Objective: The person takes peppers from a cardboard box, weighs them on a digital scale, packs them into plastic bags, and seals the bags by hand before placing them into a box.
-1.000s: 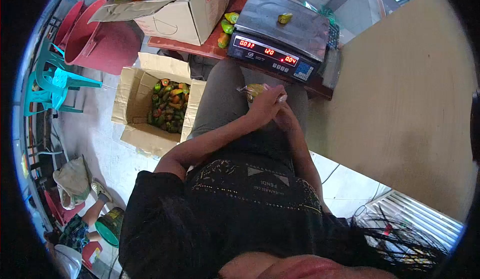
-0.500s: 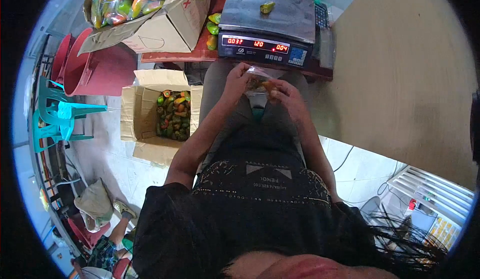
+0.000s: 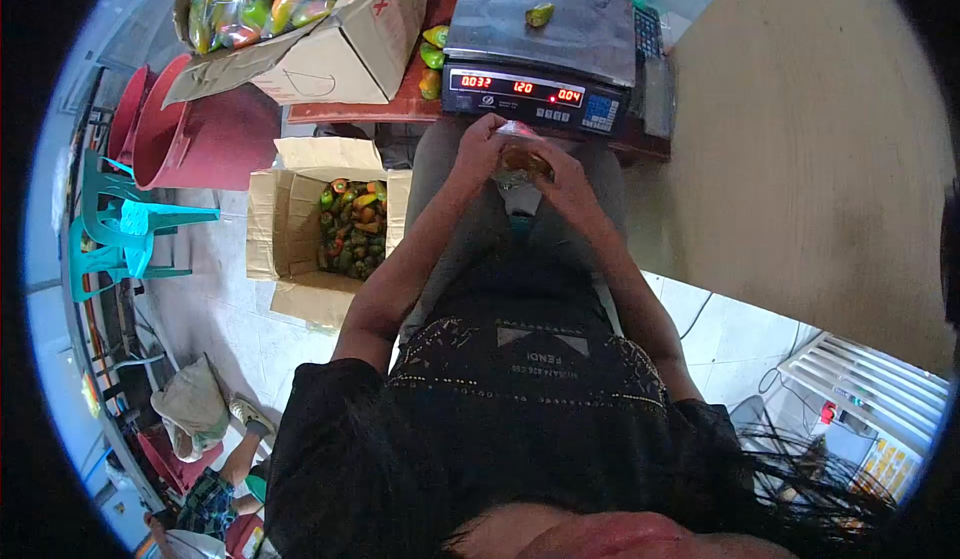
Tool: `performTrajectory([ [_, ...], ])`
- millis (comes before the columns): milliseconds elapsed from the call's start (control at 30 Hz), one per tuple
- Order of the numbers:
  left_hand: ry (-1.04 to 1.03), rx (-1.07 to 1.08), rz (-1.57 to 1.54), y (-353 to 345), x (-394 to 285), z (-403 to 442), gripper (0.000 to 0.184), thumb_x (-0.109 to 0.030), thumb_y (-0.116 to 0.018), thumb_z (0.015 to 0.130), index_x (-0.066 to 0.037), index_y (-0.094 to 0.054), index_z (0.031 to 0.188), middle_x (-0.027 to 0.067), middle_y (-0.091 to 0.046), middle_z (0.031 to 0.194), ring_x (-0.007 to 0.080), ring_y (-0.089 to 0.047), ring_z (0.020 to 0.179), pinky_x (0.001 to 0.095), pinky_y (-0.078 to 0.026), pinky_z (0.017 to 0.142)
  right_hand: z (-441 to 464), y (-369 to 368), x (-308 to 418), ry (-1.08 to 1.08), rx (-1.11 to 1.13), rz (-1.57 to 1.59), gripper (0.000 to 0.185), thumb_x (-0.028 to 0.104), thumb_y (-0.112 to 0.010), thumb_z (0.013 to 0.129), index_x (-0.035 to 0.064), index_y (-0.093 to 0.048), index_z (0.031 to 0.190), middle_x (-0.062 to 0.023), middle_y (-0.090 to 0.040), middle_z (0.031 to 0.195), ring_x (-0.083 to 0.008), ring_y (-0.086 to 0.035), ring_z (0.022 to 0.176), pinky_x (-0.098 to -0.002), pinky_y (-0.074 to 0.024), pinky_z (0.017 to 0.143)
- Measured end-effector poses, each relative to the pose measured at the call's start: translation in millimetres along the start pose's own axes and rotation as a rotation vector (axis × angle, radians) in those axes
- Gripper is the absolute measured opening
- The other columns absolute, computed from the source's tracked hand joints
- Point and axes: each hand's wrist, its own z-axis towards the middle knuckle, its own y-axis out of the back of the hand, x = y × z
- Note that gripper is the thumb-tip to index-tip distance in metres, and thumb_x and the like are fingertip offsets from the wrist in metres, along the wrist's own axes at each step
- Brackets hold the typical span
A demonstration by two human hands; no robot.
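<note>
Over my lap, just below the scale, my left hand (image 3: 480, 151) grips the edge of a clear plastic bag (image 3: 515, 174) with its fingers closed. My right hand (image 3: 564, 181) is closed on the same bag from the other side. Something brownish-orange shows through the plastic, probably peppers, partly hidden by the fingers. In front of both hands stands a digital scale (image 3: 500, 34) with lit red digits. A single green-yellow pepper (image 3: 540, 15) lies on its metal plate.
Bagged peppers (image 3: 270, 4) fill a cardboard box (image 3: 335, 54) on the red table (image 3: 340, 113). A few loose peppers (image 3: 431, 56) lie beside the scale. An open carton (image 3: 273, 224) of peppers sits on the floor. A wooden board (image 3: 800, 139) spans the right; another person's leg (image 3: 240, 457) shows lower left.
My right hand has shifted up and left along the bag, closer to my left hand. The pepper on the scale and its displayed digits look the same.
</note>
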Motion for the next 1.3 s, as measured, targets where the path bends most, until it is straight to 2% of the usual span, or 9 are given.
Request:
performTrajectory([
  [67, -0.007, 0.020, -0.015, 5.2, 7.5, 7.3, 0.018, -0.014, -0.054, 0.088, -0.002, -0.059, 0.099, 0.0022, -0.060, 0.085, 0.0088, -0.054, 0.076, 0.0232, -0.044, 0.067, 6.9, 3.6, -5.0, 0.002, 0.148, -0.062, 0.038, 0.005, -0.061, 0.084, 0.0037, -0.054, 0.121, -0.0158, -0.059, 0.118, -0.0329, -0.059, 0.108, -0.0397, -0.0470, 0.093],
  [167, -0.193, -0.050, 0.279, 9.1, -6.3, 11.2, 0.014, -0.009, -0.055, 0.084, -0.001, -0.060, 0.093, 0.0037, -0.060, 0.079, 0.0109, -0.056, 0.070, 0.0262, -0.045, 0.062, 18.1, 4.5, -13.9, 0.014, 0.264, -0.148, 0.038, 0.003, -0.060, 0.082, 0.0022, -0.053, 0.120, -0.0185, -0.059, 0.116, -0.0342, -0.059, 0.107, -0.0406, -0.0472, 0.092],
  [300, 0.001, 0.039, 0.117, 10.2, -2.6, 14.0, 0.018, -0.014, -0.056, 0.087, -0.001, -0.059, 0.099, 0.0043, -0.061, 0.086, 0.0102, -0.057, 0.080, 0.0251, -0.046, 0.071, 31.1, 9.7, 6.6, 0.027, 0.384, -0.386, 0.039, 0.002, -0.060, 0.081, 0.0002, -0.053, 0.119, -0.0209, -0.061, 0.110, -0.0339, -0.060, 0.103, -0.0413, -0.0482, 0.088],
  [500, -0.060, -0.006, 0.049, 7.2, 11.0, 20.1, 0.017, -0.013, -0.061, 0.082, -0.001, -0.061, 0.094, 0.0063, -0.064, 0.082, 0.0128, -0.059, 0.074, 0.0281, -0.047, 0.066, 42.6, 1.2, -8.3, -0.031, 0.348, -0.519, 0.031, 0.004, -0.056, 0.081, -0.0028, -0.058, 0.111, -0.0212, -0.064, 0.099, -0.0337, -0.064, 0.094, -0.0426, -0.0500, 0.081],
  [600, -0.106, -0.007, 0.079, 9.0, 21.1, 23.1, 0.017, -0.013, -0.061, 0.082, -0.001, -0.061, 0.094, 0.0062, -0.064, 0.083, 0.0128, -0.059, 0.075, 0.0282, -0.047, 0.066, 44.1, 1.3, -10.1, -0.029, 0.353, -0.412, 0.026, 0.006, -0.053, 0.083, -0.0022, -0.061, 0.107, -0.0206, -0.065, 0.098, -0.0335, -0.064, 0.094, -0.0430, -0.0497, 0.081],
  [733, -0.011, 0.005, 0.139, 5.9, -11.8, 6.9, 0.020, -0.016, -0.060, 0.084, -0.001, -0.060, 0.097, 0.0045, -0.063, 0.086, 0.0123, -0.058, 0.079, 0.0272, -0.047, 0.072, 44.6, -13.0, -39.1, 0.149, 0.361, -0.704, 0.027, 0.008, -0.050, 0.085, -0.0008, -0.061, 0.108, -0.0203, -0.064, 0.103, -0.0345, -0.064, 0.094, -0.0429, -0.0494, 0.084],
  [900, -0.040, -0.007, 0.076, 18.3, 9.3, 18.2, 0.018, -0.017, -0.058, 0.087, -0.003, -0.060, 0.097, 0.0029, -0.062, 0.086, 0.0103, -0.057, 0.078, 0.0247, -0.045, 0.069, 44.4, -20.3, -74.4, 0.179, 0.377, -0.430, 0.032, 0.004, -0.049, 0.085, 0.0001, -0.058, 0.115, -0.0214, -0.061, 0.111, -0.0365, -0.061, 0.101, -0.0438, -0.0488, 0.088],
  [1000, -0.010, -0.013, 0.016, 22.8, 13.5, 12.9, 0.015, -0.016, -0.058, 0.087, -0.005, -0.060, 0.096, 0.0019, -0.060, 0.083, 0.0085, -0.055, 0.075, 0.0228, -0.043, 0.065, 38.6, -1.5, -1.0, 0.139, 0.237, -0.432, 0.038, 0.001, -0.051, 0.083, 0.0008, -0.054, 0.120, -0.0219, -0.061, 0.112, -0.0377, -0.058, 0.105, -0.0446, -0.0481, 0.089],
  [1300, -0.015, -0.048, 0.010, 26.7, 23.8, 0.9, 0.013, -0.013, -0.059, 0.089, -0.002, -0.058, 0.096, 0.0016, -0.059, 0.082, 0.0088, -0.054, 0.072, 0.0232, -0.044, 0.060, 32.6, -20.2, -21.2, 0.054, 0.383, -0.472, 0.025, 0.006, -0.055, 0.084, -0.0035, -0.057, 0.106, -0.0229, -0.061, 0.108, -0.0387, -0.060, 0.101, -0.0444, -0.0497, 0.085],
])
